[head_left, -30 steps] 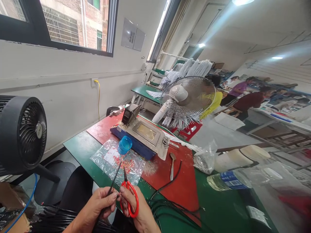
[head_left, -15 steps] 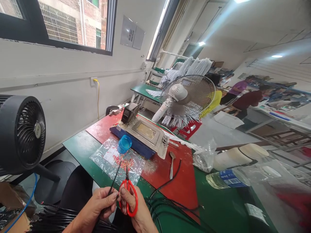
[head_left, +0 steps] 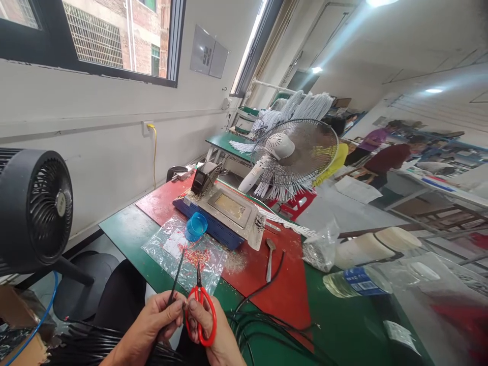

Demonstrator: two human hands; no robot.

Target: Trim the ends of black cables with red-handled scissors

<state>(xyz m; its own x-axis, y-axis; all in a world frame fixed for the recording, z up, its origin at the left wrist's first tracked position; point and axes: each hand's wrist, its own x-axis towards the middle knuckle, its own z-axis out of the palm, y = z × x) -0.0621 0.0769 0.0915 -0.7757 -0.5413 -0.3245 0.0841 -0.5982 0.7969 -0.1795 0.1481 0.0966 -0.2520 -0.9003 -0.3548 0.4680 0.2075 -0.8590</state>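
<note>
At the bottom of the view my left hand (head_left: 152,323) pinches a thin black cable (head_left: 175,278) whose end points up and away from me. My right hand (head_left: 213,335) touches it fingertip to fingertip and grips red-handled scissors (head_left: 201,311), blades closed and pointing up beside the cable. Just beyond the hands lies a clear plastic bag (head_left: 179,254) with small red pieces on it, and a blue cap (head_left: 195,226) sits at its far edge.
A metal-topped machine (head_left: 224,211) stands on the red mat (head_left: 278,290) of the green table (head_left: 125,231). Black cables (head_left: 263,325) coil at my right. A black fan (head_left: 34,213) stands left, a white fan (head_left: 293,152) behind. A spoon (head_left: 270,259), a bottle (head_left: 356,282) and other people are farther off.
The hands with cable and scissors have barely shifted, moving slightly left and up. Nothing was picked up or let go.
</note>
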